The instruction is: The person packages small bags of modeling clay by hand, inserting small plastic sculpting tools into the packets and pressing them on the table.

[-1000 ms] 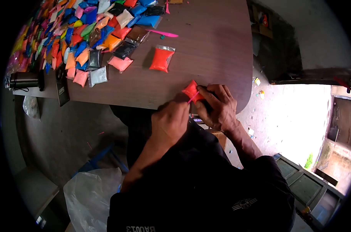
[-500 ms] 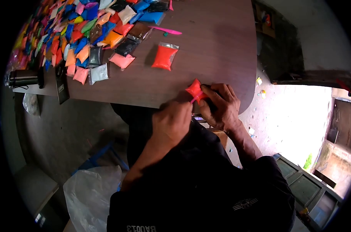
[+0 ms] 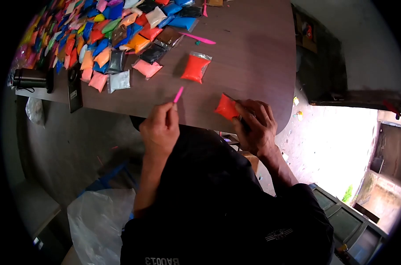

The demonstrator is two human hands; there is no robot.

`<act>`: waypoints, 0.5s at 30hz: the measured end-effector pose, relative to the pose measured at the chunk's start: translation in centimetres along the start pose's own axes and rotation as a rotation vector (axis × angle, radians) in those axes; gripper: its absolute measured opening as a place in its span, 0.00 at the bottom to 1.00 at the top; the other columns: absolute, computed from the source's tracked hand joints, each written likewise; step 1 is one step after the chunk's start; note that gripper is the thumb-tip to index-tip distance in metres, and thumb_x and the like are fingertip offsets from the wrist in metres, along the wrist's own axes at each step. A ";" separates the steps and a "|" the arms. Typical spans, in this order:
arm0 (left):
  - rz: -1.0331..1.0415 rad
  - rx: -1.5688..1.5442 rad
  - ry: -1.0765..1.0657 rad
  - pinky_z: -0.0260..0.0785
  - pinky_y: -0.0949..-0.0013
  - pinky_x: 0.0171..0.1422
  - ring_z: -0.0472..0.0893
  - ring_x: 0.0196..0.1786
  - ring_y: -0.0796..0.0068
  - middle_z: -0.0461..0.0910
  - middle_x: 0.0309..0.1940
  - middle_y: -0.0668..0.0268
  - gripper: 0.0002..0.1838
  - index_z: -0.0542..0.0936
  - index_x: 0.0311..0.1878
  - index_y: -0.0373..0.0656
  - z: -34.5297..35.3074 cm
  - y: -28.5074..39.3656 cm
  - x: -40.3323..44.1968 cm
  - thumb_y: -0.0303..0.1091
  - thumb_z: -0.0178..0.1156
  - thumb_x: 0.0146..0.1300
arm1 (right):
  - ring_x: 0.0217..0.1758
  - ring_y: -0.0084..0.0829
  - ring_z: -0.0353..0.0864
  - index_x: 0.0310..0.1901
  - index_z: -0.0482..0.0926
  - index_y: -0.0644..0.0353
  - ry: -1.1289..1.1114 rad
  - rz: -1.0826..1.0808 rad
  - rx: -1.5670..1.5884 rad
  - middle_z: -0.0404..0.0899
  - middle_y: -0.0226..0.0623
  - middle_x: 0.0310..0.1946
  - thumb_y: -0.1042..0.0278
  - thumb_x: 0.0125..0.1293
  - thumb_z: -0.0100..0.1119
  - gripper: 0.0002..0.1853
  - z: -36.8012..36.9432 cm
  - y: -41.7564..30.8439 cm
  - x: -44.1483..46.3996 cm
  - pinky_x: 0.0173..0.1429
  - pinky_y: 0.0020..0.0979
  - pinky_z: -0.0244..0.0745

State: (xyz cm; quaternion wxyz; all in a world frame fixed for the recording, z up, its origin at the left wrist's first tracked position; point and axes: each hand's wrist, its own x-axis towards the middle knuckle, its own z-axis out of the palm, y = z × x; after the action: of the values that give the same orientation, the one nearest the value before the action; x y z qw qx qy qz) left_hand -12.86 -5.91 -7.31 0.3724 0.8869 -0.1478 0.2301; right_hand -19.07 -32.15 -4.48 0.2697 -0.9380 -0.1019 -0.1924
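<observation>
My left hand point(image 3: 160, 128) is closed in a pinch around a slim pink plastic clay tool point(image 3: 179, 94), its tip pointing up and away from me. Over the table's near edge, my right hand point(image 3: 255, 126) grips a small red clay packet point(image 3: 226, 106) between thumb and fingers. Part of that packet is hidden behind the fingers. Another red packet point(image 3: 196, 67), in clear film, lies flat on the table a little beyond both hands. A pink packet point(image 3: 147, 69) and a silvery-white packet point(image 3: 119, 81) lie farther left.
A large heap of coloured packets point(image 3: 103, 39) covers the left side of the brown table point(image 3: 253, 48). A pink plastic knife point(image 3: 199, 38) lies beside it. A dark cylindrical flask point(image 3: 30, 79) stands at the left edge. A clear plastic bag point(image 3: 99, 221) hangs below left.
My left hand has drawn back to the left with the pink tool, away from the red packet. My right hand still holds that packet. The view has shifted slightly.
</observation>
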 end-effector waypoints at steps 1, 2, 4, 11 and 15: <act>0.008 0.014 0.024 0.80 0.58 0.34 0.88 0.31 0.52 0.87 0.34 0.56 0.04 0.84 0.43 0.41 -0.1 -0.7 0.1 0.25 0.70 0.67 | 0.57 0.47 0.84 0.57 0.87 0.59 0.000 -0.024 -0.018 0.85 0.45 0.55 0.72 0.57 0.72 0.24 0.0 0.0 -0.1 0.58 0.44 0.82; 0.005 0.012 0.028 0.80 0.58 0.34 0.88 0.31 0.52 0.87 0.34 0.56 0.04 0.84 0.43 0.41 -0.2 -1.1 0.2 0.25 0.70 0.67 | 0.57 0.47 0.84 0.57 0.87 0.59 -0.003 -0.027 -0.020 0.85 0.45 0.55 0.72 0.57 0.72 0.24 0.1 -0.1 -0.2 0.58 0.44 0.82; -0.040 -0.002 0.021 0.81 0.58 0.38 0.89 0.35 0.48 0.88 0.34 0.52 0.05 0.85 0.44 0.38 -0.4 -1.4 0.5 0.25 0.71 0.68 | 0.65 0.48 0.82 0.65 0.82 0.59 -0.077 -0.070 -0.115 0.81 0.44 0.65 0.65 0.60 0.73 0.29 0.1 -0.7 -0.7 0.64 0.48 0.79; -0.062 -0.019 0.003 0.81 0.59 0.38 0.89 0.35 0.49 0.88 0.34 0.52 0.05 0.85 0.45 0.37 -0.4 -1.6 0.7 0.25 0.70 0.68 | 0.78 0.54 0.70 0.73 0.73 0.65 -0.207 0.009 -0.101 0.69 0.52 0.78 0.53 0.67 0.70 0.38 1.7 -2.7 -2.4 0.79 0.55 0.64; -0.086 -0.049 0.022 0.80 0.61 0.38 0.89 0.35 0.53 0.87 0.34 0.53 0.05 0.85 0.44 0.37 -0.2 -1.9 0.3 0.25 0.71 0.68 | 0.79 0.53 0.69 0.73 0.73 0.66 -0.244 0.014 -0.099 0.69 0.53 0.78 0.51 0.68 0.69 0.38 1.4 -2.1 -1.5 0.81 0.55 0.61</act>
State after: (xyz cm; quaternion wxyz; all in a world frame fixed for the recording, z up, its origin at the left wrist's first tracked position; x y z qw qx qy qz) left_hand -11.84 -4.52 -8.18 0.4052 0.8803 -0.1112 0.2202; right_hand -20.56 -29.79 -5.22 0.2100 -0.9673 -0.1178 -0.0798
